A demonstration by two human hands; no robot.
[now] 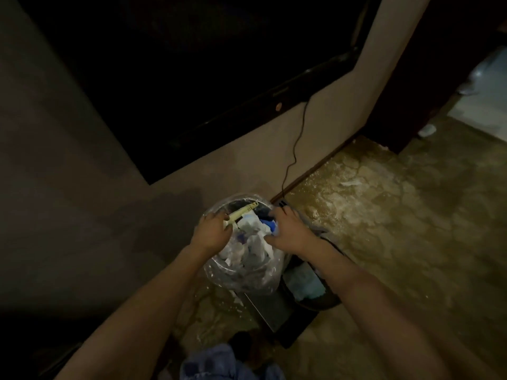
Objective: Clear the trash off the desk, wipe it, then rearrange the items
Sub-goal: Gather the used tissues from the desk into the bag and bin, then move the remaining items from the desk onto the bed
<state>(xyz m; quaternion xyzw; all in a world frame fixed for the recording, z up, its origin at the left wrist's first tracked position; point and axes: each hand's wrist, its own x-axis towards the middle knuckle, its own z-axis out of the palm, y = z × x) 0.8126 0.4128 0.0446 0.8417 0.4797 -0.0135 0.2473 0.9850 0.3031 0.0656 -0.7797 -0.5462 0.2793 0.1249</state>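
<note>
A bin lined with a clear plastic bag [241,281] stands on the floor by the wall, filled with crumpled white paper trash [252,237] and something blue. My left hand [211,231] reaches over the bin's left rim, fingers curled round a pale yellow strip-like object [242,211] that points up and right. My right hand [288,229] hovers over the right side of the bin, fingers bent down onto the crumpled paper and bag edge; its grip is hard to make out in the dim light.
A second dark bin [310,286] with pale contents stands just right of the first. A black cable [297,144] runs down the wall to the floor. A dark framed panel [192,78] fills the wall above. Mottled stone floor [397,215] spreads to the right.
</note>
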